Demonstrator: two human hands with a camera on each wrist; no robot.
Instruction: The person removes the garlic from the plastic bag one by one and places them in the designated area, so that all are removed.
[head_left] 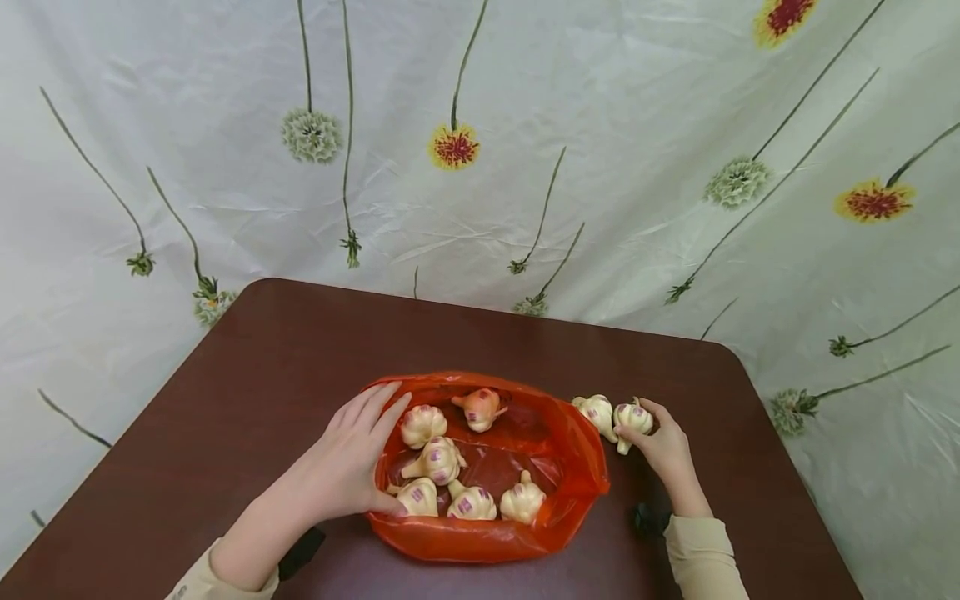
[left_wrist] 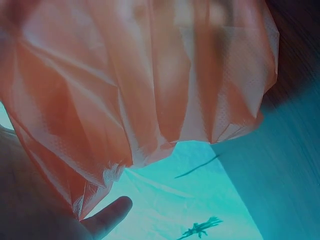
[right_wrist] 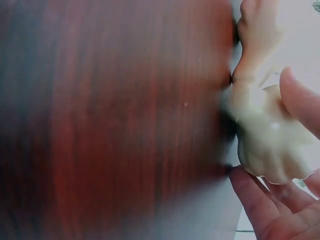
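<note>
An orange-red plastic bag (head_left: pixel 585 450) lies with its mouth spread wide, holding several garlic bulbs (head_left: pixel 441 460). My left hand (head_left: pixel 348 458) rests on the left side of the mouth, fingers extended at the far rim and thumb well apart at the near rim. In the left wrist view the bag's side (left_wrist: pixel 165 75) fills most of the picture, with one straight finger below it. To the right of the bag, my right hand (head_left: pixel 663 442) grips a garlic bulb (head_left: pixel 633 418) between thumb and fingers. Another garlic bulb (head_left: pixel 595 412) lies beside that one, close to the bag.
Everything sits on a dark brown table (head_left: pixel 300 350) with rounded far corners. Behind it hangs a pale cloth (head_left: pixel 465 208) printed with flowers. A small black object (head_left: pixel 648 521) shows near my right wrist.
</note>
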